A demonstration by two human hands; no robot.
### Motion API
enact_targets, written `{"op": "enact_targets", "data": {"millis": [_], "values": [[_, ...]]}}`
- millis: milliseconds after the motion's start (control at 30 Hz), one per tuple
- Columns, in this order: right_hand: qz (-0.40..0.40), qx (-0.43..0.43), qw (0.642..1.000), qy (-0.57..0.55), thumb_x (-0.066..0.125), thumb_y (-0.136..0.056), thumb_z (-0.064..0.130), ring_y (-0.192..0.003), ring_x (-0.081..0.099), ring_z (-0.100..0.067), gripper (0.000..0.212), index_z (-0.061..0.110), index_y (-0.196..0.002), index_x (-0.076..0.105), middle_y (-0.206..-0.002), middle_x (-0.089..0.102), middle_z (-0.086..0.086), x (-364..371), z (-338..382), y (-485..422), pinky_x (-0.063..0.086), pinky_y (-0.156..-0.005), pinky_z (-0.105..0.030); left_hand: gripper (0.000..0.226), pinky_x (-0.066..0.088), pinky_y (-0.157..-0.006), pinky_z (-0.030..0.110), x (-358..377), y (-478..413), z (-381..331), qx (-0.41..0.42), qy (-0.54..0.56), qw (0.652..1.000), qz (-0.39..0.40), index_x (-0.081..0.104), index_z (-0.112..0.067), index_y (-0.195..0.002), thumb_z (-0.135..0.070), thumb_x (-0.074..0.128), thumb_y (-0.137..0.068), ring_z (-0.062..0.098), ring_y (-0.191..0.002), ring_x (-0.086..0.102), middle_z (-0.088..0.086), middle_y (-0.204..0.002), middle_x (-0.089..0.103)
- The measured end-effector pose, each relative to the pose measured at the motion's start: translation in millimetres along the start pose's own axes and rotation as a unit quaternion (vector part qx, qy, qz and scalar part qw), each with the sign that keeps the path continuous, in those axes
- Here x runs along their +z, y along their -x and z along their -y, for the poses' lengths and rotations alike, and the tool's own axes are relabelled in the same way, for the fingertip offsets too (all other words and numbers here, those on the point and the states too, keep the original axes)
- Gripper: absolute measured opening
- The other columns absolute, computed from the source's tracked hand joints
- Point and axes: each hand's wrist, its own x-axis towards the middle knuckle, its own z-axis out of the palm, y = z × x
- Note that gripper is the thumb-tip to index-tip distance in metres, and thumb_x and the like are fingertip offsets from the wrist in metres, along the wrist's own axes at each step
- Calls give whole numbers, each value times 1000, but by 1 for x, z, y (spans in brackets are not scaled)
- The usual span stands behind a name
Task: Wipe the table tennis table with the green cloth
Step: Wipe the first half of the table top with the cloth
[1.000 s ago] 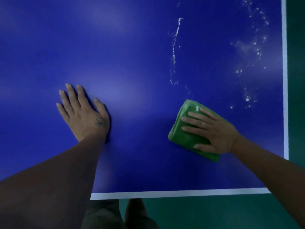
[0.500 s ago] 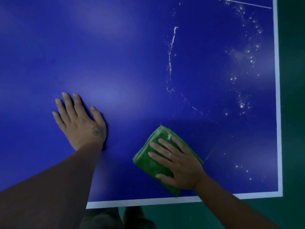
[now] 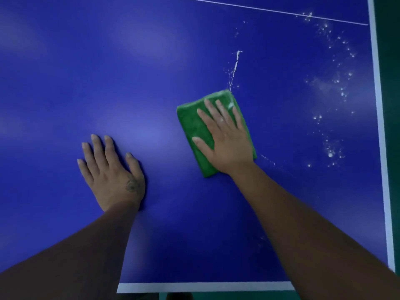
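Right hand: flat, fingers straight and spread, pressing the folded green cloth onto the desk and gripping nothing. Left hand: also flat with straight fingers, resting on bare blue surface well to the left of the cloth, where it had stayed as a brace. In the last half second I watched the cloth travel away from the near edge line, until its far corner touched the lower end of the white streak. A faint remnant lay just right of the cloth. The white specks beside the right edge line were untouched. I judged the wiping to be part done, with the streak next.
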Motion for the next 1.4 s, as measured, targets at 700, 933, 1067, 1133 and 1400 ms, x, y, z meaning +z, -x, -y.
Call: {"op": "enact_targets", "data": {"millis": [700,933,1067,1133,1400], "values": [[24,124,989,72,30,-112,63,-169,9,-28,76,16,-172,28,-182,16,-8,-2,2,-53,8,-134,-60,67,8,-136,54,-2,0,-3,-4,4,1000,-2,37,-10,-166,-42,39,-108,29,-168,13,10,-178,25],[45,39,998,-3,36,-113,57,-170,4,-29,80,6,-172,23,-182,10,-12,17,100,-13,11,-135,-59,66,11,-135,58,-2,0,-3,1,11,1000,-5,38,-10,-166,-41,41,-108,31,-168,14,12,-178,27],[28,-17,999,-20,43,-113,55,-169,11,-28,78,3,-170,29,-181,18,-13,19,97,-35,11,-137,-52,65,10,-135,57,1,0,0,5,10,1000,-11,38,-11,-165,-41,40,-108,31,-167,15,12,-177,28],[27,-44,999,-4,44,-112,55,-168,15,-29,78,5,-169,31,-180,22,-11,15,73,-58,13,-136,-52,64,10,-135,56,3,1,3,6,11,1000,-16,38,-11,-165,-42,40,-108,31,-167,15,12,-177,28],[67,117,990,48,30,-115,59,-170,2,-28,79,8,-173,14,-183,6,-9,-13,-26,-106,4,-136,-49,65,5,-136,50,-7,0,-5,-8,40,999,6,39,-10,-165,-41,41,-108,30,-167,15,11,-177,30]]}}
